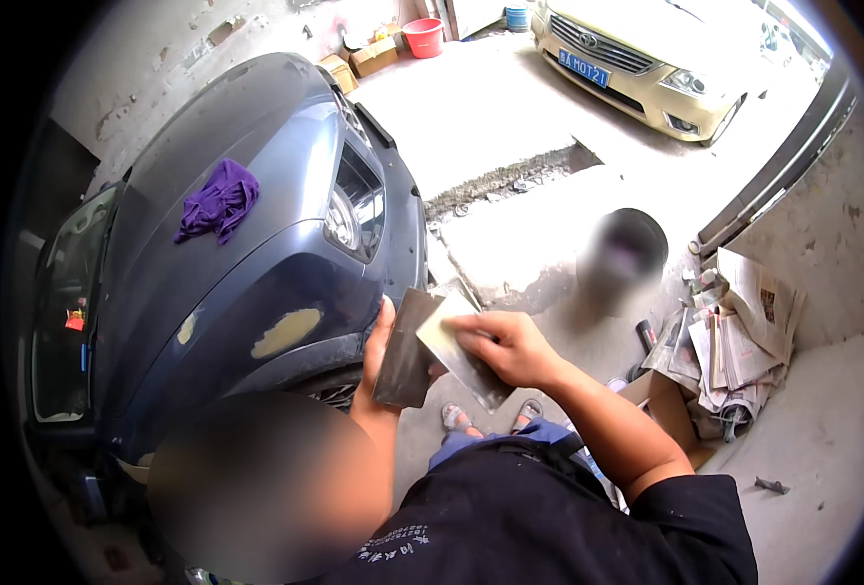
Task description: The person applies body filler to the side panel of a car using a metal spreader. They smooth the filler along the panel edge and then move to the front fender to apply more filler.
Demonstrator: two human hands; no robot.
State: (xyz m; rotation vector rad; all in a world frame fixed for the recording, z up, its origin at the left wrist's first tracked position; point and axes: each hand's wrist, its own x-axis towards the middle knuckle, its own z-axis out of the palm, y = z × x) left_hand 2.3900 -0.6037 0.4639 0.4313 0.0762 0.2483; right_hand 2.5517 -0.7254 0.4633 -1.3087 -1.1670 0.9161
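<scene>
My left hand point(376, 343) grips a dark, flat rectangular plate point(405, 361) along its left edge; most of its fingers are hidden behind it. In my right hand point(518, 349) is a wide, flat putty scraper point(463, 365), with pale yellow paste on its upper part. The scraper overlaps the plate's right edge in this view; whether they touch I cannot tell. Just left of my hands stands a dark blue-grey car. On its fender point(227, 292) are a larger yellowish filler patch point(287, 332) and a smaller patch point(187, 328).
A crumpled purple cloth point(219, 201) lies on the car's hood. Newspapers point(744, 331) and an open cardboard box point(661, 409) stand by the right wall. Ahead are a broken floor trench point(510, 180), a dark round container point(637, 239), a red bucket point(422, 39) and a beige car point(637, 58).
</scene>
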